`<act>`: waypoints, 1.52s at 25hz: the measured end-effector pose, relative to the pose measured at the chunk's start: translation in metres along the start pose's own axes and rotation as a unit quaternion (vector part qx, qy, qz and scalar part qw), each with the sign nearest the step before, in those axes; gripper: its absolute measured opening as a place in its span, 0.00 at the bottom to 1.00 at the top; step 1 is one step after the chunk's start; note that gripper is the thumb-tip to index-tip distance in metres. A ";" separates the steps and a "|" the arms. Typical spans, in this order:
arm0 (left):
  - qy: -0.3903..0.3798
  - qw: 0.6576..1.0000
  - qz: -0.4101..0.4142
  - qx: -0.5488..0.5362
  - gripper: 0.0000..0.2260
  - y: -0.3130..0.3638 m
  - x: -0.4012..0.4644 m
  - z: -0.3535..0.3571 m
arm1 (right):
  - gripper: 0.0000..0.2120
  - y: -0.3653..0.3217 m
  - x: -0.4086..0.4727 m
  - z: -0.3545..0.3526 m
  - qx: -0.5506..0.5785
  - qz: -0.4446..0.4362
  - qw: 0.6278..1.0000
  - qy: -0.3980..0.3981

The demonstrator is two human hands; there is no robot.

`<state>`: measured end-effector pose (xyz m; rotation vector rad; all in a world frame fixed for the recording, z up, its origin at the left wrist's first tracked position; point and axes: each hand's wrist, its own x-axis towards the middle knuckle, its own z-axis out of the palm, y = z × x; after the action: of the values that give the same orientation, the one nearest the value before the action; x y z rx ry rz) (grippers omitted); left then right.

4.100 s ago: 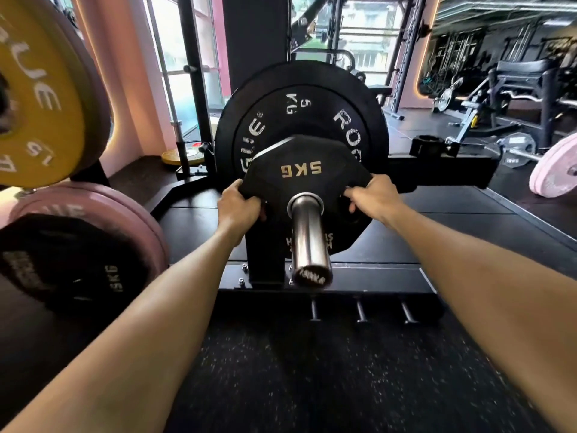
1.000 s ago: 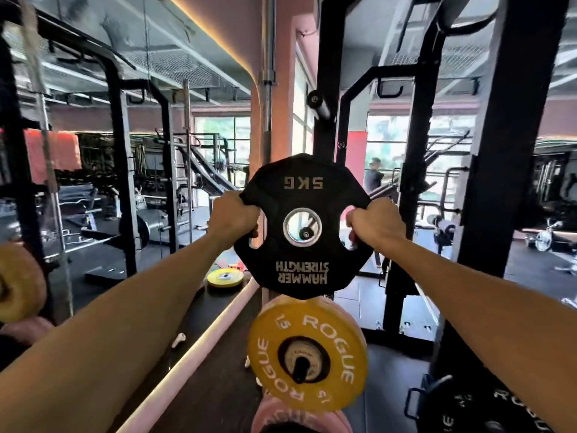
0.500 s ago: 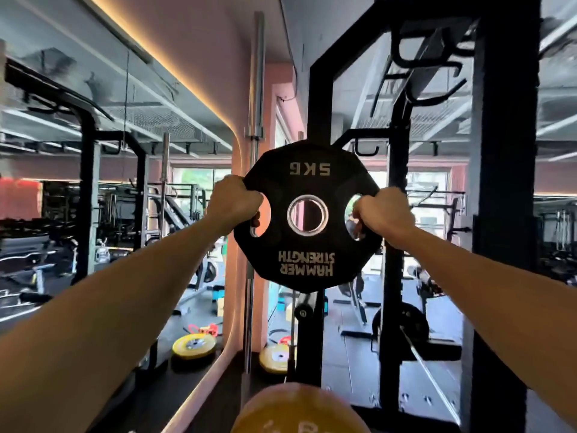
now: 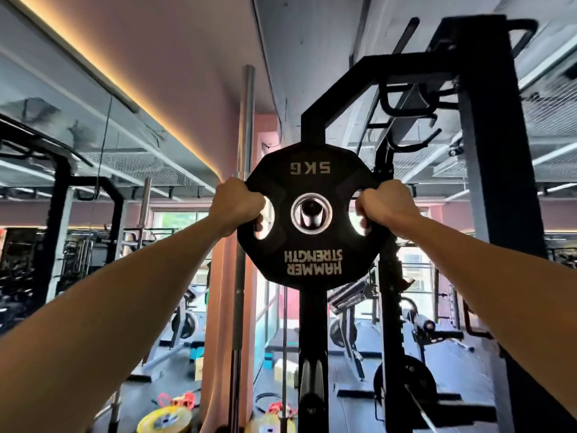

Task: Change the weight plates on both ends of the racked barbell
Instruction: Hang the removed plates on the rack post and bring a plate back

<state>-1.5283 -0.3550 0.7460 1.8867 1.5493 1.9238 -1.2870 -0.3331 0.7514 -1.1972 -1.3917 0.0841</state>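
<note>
A black 5 kg Hammer Strength plate [image 4: 312, 254] is held up at arm's length, upside down, flat face toward me. My left hand [image 4: 235, 203] grips its left grip hole and my right hand [image 4: 385, 203] grips its right one. Through the plate's centre hole shows the steel end of a bar sleeve [image 4: 311, 215], lined up with the hole. I cannot tell whether the sleeve has entered the hole. The black rack upright [image 4: 313, 323] stands directly behind the plate.
A second, thick black rack post [image 4: 496, 182] stands at the right. A bare barbell [image 4: 242, 214] stands upright against the pink wall at the left. Yellow plates [image 4: 165, 420] lie on the floor below. A mirror at the left reflects other gym racks.
Both hands took the 5 kg plate off a low storage peg and carried it up to head height. In the last half second a steel sleeve end has come into line with its hole.
</note>
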 end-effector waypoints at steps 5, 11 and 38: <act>-0.004 0.999 0.000 -0.040 0.04 -0.008 0.046 0.013 | 0.12 -0.006 0.029 0.017 -0.008 -0.004 1.000 0.027; -0.022 0.997 0.013 -0.073 0.04 -0.030 0.088 0.054 | 0.08 0.008 0.068 0.034 -0.010 0.005 0.999 0.038; 0.007 0.997 0.001 0.073 0.21 -0.140 0.193 0.198 | 0.22 0.137 0.182 0.149 -0.082 0.041 0.994 0.059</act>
<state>-1.5083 -0.0455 0.7524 1.9338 1.7358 1.8764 -1.2726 -0.0611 0.7468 -1.3740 -1.2657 -0.0446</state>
